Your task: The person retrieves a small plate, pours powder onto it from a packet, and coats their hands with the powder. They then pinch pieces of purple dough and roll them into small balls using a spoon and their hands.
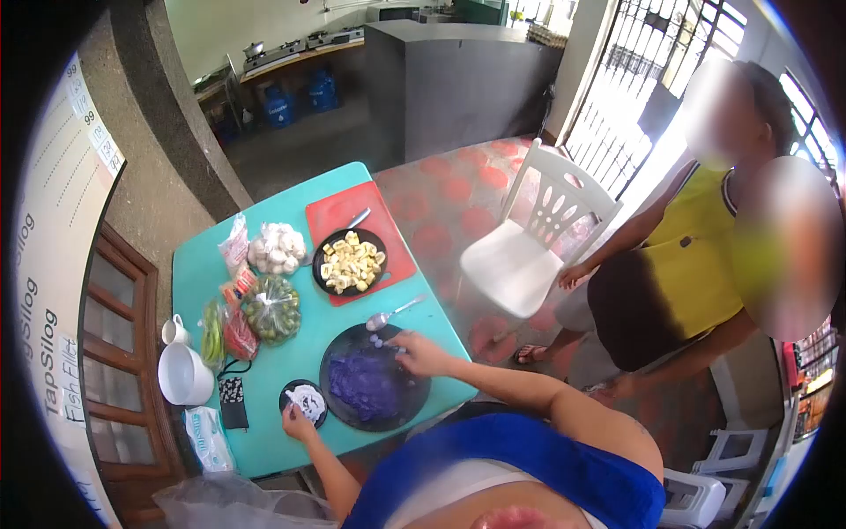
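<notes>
Purple mash [363, 385] lies spread on a round black plate [414, 401] near the table's front edge. My right hand [418, 353] is over the plate's upper right, fingers pinched together beside small pale purple pieces [377, 340]; what they hold is too small to make out. My left hand [298, 421] is at the near left rim of a small black dish holding a white substance [307, 401]; its fingers are bent at the rim, and their grip is unclear. A metal spoon [381, 321] lies just above the plate.
On the turquoise table [308, 326], a bowl of yellow chunks [353, 264] rests on a red board [401, 264]. Garlic [277, 249], bagged green fruits [271, 309] and a white pot [186, 375] stand left. Right are a white chair [515, 264] and a person [679, 256].
</notes>
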Available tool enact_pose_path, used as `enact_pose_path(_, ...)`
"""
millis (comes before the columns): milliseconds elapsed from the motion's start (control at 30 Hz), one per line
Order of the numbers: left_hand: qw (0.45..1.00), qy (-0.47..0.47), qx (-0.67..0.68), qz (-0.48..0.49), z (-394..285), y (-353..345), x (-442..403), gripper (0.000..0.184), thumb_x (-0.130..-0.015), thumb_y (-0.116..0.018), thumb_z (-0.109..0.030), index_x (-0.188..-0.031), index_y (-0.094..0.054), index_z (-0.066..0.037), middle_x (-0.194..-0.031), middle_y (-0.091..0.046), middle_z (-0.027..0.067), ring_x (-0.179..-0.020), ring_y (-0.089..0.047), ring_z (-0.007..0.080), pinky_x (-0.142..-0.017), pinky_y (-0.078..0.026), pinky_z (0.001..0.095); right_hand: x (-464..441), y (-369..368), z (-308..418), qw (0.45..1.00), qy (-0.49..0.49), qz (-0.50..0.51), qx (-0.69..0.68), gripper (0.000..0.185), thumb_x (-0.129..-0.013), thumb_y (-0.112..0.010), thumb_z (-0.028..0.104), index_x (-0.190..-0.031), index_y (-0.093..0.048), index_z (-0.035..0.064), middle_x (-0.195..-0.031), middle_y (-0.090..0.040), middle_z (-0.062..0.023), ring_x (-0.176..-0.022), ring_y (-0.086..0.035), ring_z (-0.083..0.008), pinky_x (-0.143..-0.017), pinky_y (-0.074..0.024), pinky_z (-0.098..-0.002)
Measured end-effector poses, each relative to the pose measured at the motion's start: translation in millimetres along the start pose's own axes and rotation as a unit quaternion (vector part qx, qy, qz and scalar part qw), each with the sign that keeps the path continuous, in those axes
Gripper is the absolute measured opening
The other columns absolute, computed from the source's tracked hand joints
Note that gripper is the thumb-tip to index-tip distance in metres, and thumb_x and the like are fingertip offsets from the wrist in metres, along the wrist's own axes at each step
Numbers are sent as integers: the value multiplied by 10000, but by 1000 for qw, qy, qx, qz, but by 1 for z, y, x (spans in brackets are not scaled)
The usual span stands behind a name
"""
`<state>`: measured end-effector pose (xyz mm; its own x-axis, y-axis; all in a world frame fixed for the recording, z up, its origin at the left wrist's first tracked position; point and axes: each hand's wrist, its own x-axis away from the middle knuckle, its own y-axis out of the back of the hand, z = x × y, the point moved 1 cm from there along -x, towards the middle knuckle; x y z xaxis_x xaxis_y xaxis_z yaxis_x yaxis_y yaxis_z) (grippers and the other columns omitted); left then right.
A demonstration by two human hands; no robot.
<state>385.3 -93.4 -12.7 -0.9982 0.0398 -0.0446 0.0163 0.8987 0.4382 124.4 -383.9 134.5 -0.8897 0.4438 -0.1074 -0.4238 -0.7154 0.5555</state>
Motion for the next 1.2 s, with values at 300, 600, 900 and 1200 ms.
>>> enact_pose_path(300,962,-54,157,215,-144,-32,67,202,-842,-647,-71,-1021,-668,20,-996,-671,100,-924,-616,194,-822,-490,305,-42,-97,4,730,-352,170,-561,424,-957,-495,428,-1060,-602,31,-945,-649,-70,-827,-629,-202,-810,-504,-378)
enact_pose_path(600,853,-461,-121,210,-215,-58,133,129,-713,-695,-133,-838,-699,-101,-889,-670,7,-931,-551,232,-883,-356,407,-42,-98,-6,640,-394,-19,-659,321,-962,-494,421,-920,-577,114,-944,-623,-52,-885,-581,-159,-816,-479,-339)
enact_pose_path(900,803,261,452,288,-156,-100,111,451,-910,-521,-421,-1263,-484,-144,-1246,-517,91,-1082,-488,251,-971,-324,464,-25,-65,34,959,-124,-138,-216,296,-970,-449,159,-1149,-600,-22,-995,-682,-127,-896,-644,-185,-778,-507,-306)
enact_pose_path(1200,464,381,689,406,-135,-134,109,625,-941,-331,-563,-1436,-346,-180,-1459,-390,94,-1330,-373,263,-1128,-208,474,-44,-89,37,998,-4,-68,18,471,-981,-341,244,-1386,-394,9,-1465,-322,-232,-1382,-252,-397,-1137,-190,-455)
